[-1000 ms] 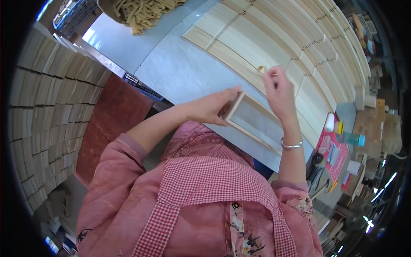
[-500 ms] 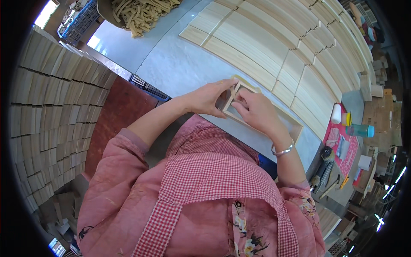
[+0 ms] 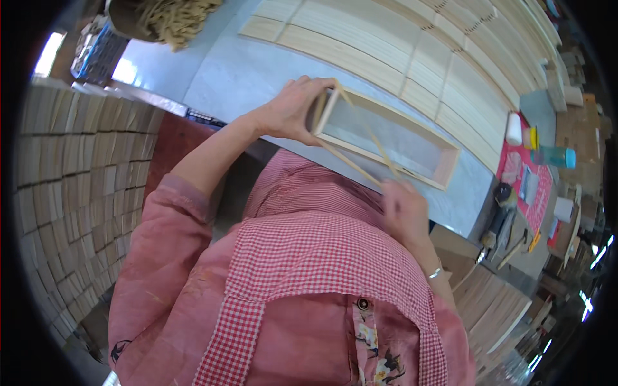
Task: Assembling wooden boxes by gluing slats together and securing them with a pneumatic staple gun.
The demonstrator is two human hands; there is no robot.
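A long, narrow wooden frame (image 3: 386, 109) lies on the pale tabletop in front of me. My left hand (image 3: 297, 109) is closed round its left end, thumb on the near side and fingers on the far side. A tan rubber band (image 3: 364, 119) loops round that end and stretches in two strands toward me. Its near end is in my right hand (image 3: 405, 209), which is low by the table's front edge and blurred. The fingertips there are partly smeared, but the strands run into them.
Rows of pale wooden boards (image 3: 360, 51) cover the table's far side. A heap of tan bands (image 3: 177, 19) fills a container (image 3: 122, 16) at far left. Stacked wood pieces (image 3: 84, 193) stand left. A teal bottle (image 3: 557, 157), white roll (image 3: 514, 128) and tools are right.
My right hand has moved from the frame's left end toward me and to the right, stretching the rubber band. My left hand stays on the frame, which now shows more openly.
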